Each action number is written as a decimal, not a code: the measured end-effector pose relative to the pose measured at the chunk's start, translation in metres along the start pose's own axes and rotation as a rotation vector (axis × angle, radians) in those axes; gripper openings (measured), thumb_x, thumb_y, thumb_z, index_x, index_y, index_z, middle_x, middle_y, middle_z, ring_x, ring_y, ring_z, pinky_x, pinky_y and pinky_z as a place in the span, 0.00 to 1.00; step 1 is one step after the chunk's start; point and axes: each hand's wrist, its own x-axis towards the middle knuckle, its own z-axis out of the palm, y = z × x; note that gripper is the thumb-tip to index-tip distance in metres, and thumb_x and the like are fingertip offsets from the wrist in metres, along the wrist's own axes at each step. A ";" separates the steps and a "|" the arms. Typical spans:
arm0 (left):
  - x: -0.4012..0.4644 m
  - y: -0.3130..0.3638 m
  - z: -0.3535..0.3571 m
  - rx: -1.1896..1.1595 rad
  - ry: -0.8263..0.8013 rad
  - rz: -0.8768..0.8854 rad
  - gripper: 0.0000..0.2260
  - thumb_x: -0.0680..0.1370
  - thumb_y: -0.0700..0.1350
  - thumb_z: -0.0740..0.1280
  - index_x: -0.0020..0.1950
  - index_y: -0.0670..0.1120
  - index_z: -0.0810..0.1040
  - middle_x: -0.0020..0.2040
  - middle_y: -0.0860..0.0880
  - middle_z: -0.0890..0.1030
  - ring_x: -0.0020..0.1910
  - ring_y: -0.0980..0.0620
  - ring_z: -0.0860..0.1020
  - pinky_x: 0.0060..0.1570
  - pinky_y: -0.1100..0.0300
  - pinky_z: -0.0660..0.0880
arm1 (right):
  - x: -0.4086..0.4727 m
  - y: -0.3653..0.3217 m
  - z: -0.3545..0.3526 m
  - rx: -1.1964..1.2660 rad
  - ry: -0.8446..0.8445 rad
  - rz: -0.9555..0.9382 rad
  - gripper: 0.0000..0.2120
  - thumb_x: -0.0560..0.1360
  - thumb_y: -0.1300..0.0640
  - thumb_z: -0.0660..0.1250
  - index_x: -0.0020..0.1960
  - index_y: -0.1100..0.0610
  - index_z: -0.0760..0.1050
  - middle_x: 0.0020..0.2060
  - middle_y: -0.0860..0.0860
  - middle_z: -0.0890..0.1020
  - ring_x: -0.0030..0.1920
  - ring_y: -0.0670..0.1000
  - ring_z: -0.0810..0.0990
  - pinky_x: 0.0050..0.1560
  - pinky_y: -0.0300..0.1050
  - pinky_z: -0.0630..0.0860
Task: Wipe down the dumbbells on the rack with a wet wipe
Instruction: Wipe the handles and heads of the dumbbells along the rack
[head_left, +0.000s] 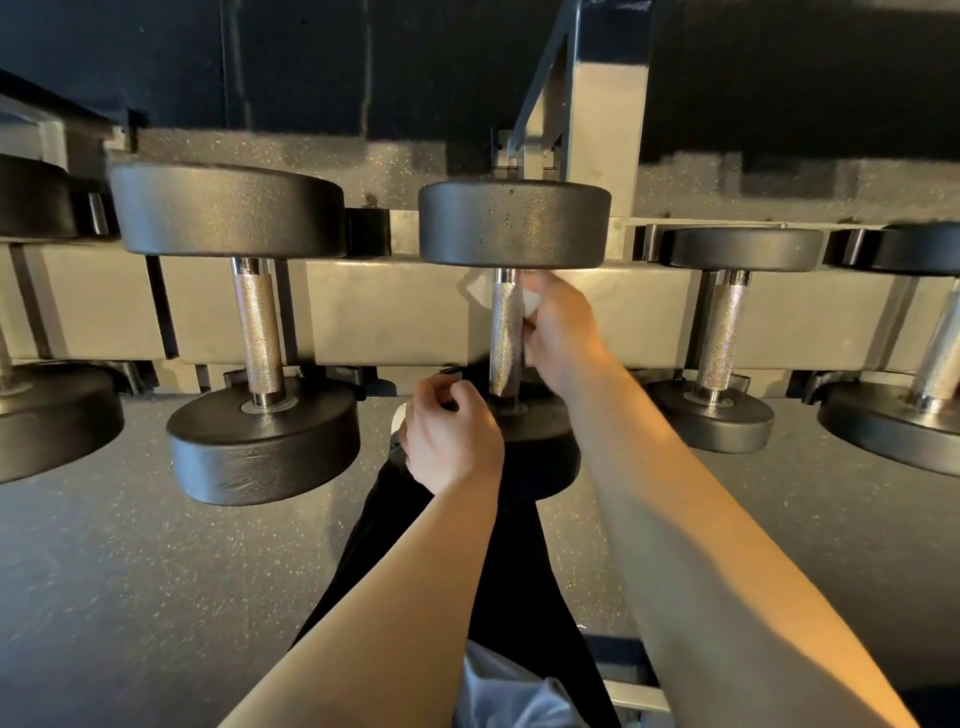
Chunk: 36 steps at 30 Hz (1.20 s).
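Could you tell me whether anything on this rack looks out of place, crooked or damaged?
Nothing stands out. The dumbbells sit evenly in the rack, and the right hand holds the wet wipe against the middle handle.
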 end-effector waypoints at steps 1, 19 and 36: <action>0.000 0.000 0.000 -0.001 0.000 -0.002 0.06 0.76 0.47 0.57 0.46 0.57 0.73 0.51 0.51 0.80 0.54 0.44 0.75 0.58 0.45 0.72 | -0.005 0.003 0.002 -0.131 0.019 -0.039 0.08 0.80 0.58 0.56 0.49 0.61 0.71 0.40 0.51 0.74 0.45 0.51 0.73 0.53 0.47 0.70; -0.002 0.003 0.000 0.023 0.013 0.004 0.13 0.79 0.49 0.57 0.59 0.52 0.77 0.58 0.46 0.80 0.58 0.42 0.74 0.60 0.48 0.70 | -0.042 0.020 -0.042 -1.534 -0.402 0.008 0.08 0.78 0.66 0.54 0.49 0.61 0.72 0.46 0.56 0.76 0.45 0.55 0.74 0.42 0.43 0.70; 0.018 -0.028 -0.032 -0.030 -0.328 0.215 0.17 0.84 0.49 0.55 0.72 0.47 0.67 0.67 0.45 0.69 0.66 0.45 0.69 0.63 0.55 0.66 | -0.026 0.012 -0.005 -2.298 -0.235 -1.093 0.12 0.67 0.57 0.70 0.48 0.60 0.83 0.50 0.58 0.83 0.64 0.59 0.74 0.72 0.56 0.63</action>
